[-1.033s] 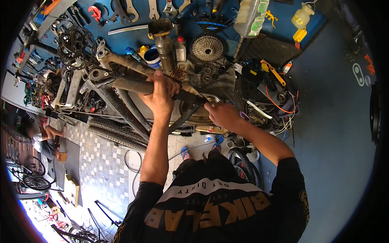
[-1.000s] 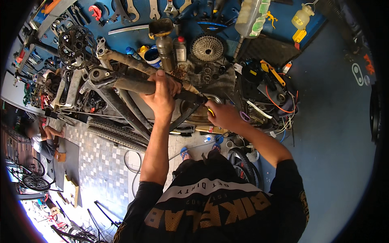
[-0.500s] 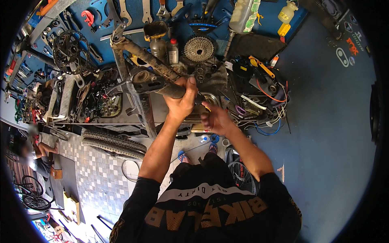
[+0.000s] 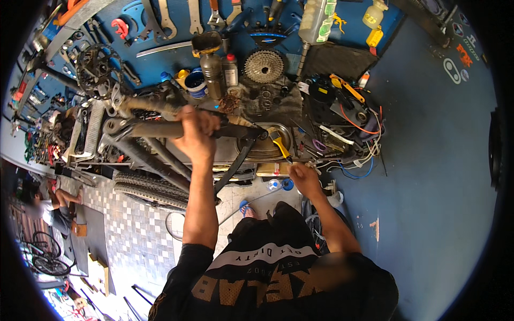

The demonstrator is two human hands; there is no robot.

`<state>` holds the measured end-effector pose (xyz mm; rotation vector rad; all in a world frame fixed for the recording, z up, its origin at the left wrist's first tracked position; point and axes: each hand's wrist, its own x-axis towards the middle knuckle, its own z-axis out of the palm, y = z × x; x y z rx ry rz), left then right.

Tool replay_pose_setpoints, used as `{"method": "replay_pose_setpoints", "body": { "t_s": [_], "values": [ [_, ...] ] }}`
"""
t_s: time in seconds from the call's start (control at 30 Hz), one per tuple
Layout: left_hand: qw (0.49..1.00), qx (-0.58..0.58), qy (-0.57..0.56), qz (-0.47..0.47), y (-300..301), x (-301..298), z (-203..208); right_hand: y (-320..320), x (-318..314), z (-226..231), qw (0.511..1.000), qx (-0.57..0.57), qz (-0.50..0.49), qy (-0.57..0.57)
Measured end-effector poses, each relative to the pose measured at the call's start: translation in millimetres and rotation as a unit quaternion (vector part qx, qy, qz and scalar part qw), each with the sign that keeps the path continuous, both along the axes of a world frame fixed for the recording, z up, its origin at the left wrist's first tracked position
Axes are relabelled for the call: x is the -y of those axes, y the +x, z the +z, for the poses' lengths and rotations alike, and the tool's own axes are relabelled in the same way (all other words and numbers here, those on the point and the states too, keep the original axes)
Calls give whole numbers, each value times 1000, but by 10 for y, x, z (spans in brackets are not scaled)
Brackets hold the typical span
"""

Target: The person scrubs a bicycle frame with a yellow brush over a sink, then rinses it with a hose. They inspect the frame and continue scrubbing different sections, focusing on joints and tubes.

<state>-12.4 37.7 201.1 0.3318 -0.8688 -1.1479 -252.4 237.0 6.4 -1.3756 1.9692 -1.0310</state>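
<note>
My left hand (image 4: 197,134) is wrapped round a tube of a dirty, dark bicycle frame (image 4: 155,130), holding it over the front of the workbench. One end of the frame reaches above an oval metal tray (image 4: 287,130). My right hand (image 4: 306,180) is closed at the bench's front edge, at the dark end of a yellow-handled brush (image 4: 281,147). The brush slants over the tray, its head close to the frame's end. Fingers partly hide the grip on the brush.
A cassette (image 4: 264,66), bottles (image 4: 213,80) and a blue tub (image 4: 196,84) stand behind the tray. Tangled cables (image 4: 364,155) lie to the right. A tyre (image 4: 144,188) sits below the bench's left part. Another person (image 4: 59,206) sits at far left.
The frame has swung down and left with my left hand, uncovering the tray and blue tub. My right hand has drawn back toward me, and the yellow brush now shows plainly.
</note>
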Motion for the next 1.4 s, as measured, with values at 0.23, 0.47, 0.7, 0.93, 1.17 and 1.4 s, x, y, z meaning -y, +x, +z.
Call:
{"method": "replay_pose_setpoints", "body": {
  "t_s": [0.23,0.47,0.7,0.93,1.17,1.4],
  "values": [
    [971,-93,118,183,814,-399,56,-761,-294,-1909,989,-124,-78,5],
    [937,-127,146,291,1182,-1141,-50,-892,148,-1982,967,6,-152,203],
    [902,-160,165,365,1455,-1908,-252,-802,-72,-1584,976,98,-185,57],
    [853,-157,193,459,1827,-2487,-527,-779,-292,-628,982,157,-11,-104],
    [782,-95,206,580,2568,-3341,-910,534,-241,-252,956,-12,282,79],
    [691,-60,232,682,3640,-4630,-1226,3149,-1273,-49,688,-221,680,128]
  ]
}}
